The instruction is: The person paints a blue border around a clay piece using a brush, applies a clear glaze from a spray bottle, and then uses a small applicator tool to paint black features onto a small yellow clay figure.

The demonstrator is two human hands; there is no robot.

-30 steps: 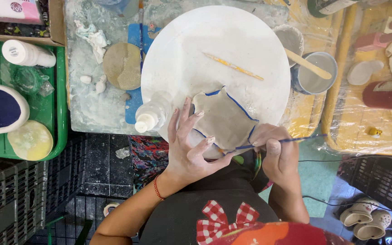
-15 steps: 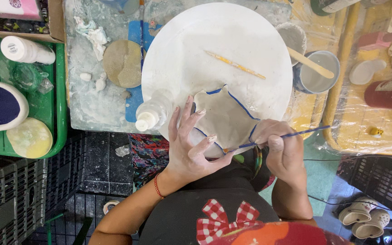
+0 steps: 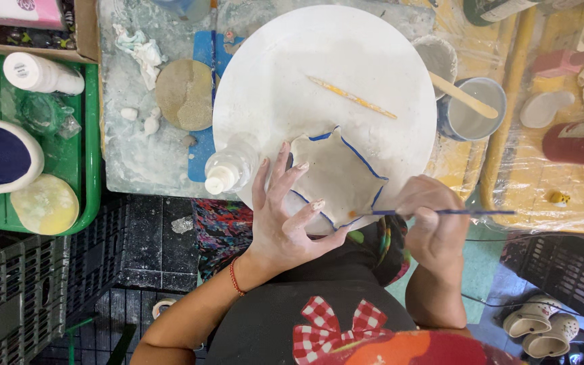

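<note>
Clay dish (image 3: pixel 336 179) is lying under my left hand (image 3: pixel 285 220), fingers spread along its 9 o'clock edge. My right hand (image 3: pixel 434 226) is pinching a thin brush (image 3: pixel 441 212), its long axis running 3 to 9 o'clock, tip touching the blue rim at 5 o'clock.

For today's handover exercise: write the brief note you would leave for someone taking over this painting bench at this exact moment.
Left hand: fingers spread, steadying the wavy-edged clay dish at the near edge of the round white board.
Right hand: holds a thin brush, tip at the dish's near right rim.
Done: blue line along most of the visible rim.
Left: the near rim under the left hand cannot be judged.
Nearby: squeeze bottle by the left hand, wooden tool on the board.
</note>
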